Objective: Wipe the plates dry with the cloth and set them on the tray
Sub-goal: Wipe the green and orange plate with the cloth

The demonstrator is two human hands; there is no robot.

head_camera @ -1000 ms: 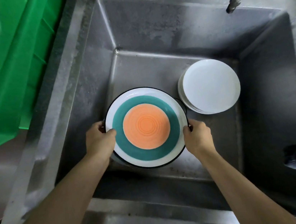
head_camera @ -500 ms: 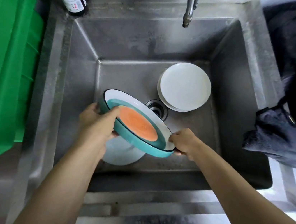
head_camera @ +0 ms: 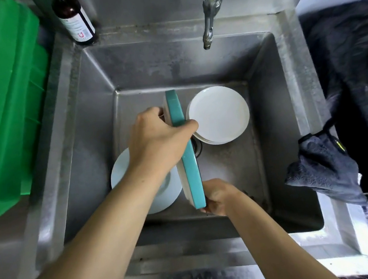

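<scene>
The teal plate [head_camera: 186, 153], flat a moment ago, is now tipped on edge above the sink [head_camera: 268, 109], gripped by the left hand [head_camera: 155, 140] and right hand [head_camera: 218, 195], ready for the cloth [head_camera: 322, 165].

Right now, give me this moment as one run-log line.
left hand: grips teal plate | right hand: grips it | plate: on edge | cloth: sink rim
</scene>
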